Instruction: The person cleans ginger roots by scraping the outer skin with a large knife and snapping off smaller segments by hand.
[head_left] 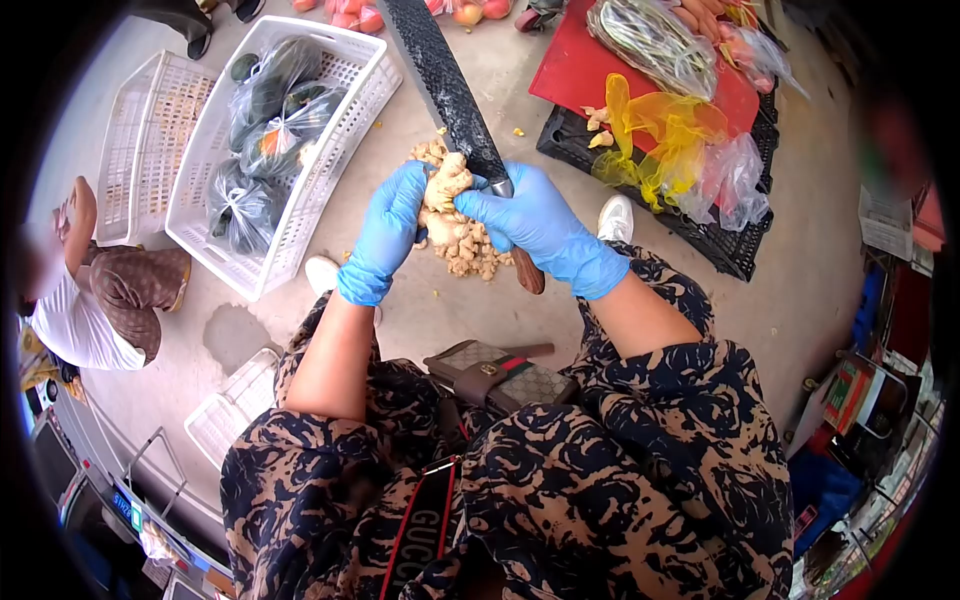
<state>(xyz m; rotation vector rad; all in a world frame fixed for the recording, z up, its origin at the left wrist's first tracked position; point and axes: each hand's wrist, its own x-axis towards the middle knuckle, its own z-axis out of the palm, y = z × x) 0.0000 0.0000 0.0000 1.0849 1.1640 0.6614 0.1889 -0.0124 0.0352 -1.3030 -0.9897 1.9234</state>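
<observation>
Ginger root (pixel 447 182) sits grasped in the left hand (pixel 390 220), beside the knife (pixel 445 95) clenched in the right hand (pixel 550 225), above a ginger pile (pixel 468 250) on the floor (pixel 415 325), near the right edge of the bag-filled crate (pixel 338 160).

had ginger pile (pixel 470 252) on floor (pixel 500 322) ahead | had crate (pixel 340 150) to left, with bagged produce (pixel 248 205) inside | had second crate (pixel 145 150) farther left | had pallet (pixel 735 247) to right, with mesh bag (pixel 645 140) atop | had handbag (pixel 490 378) nearer than ginger pile
</observation>
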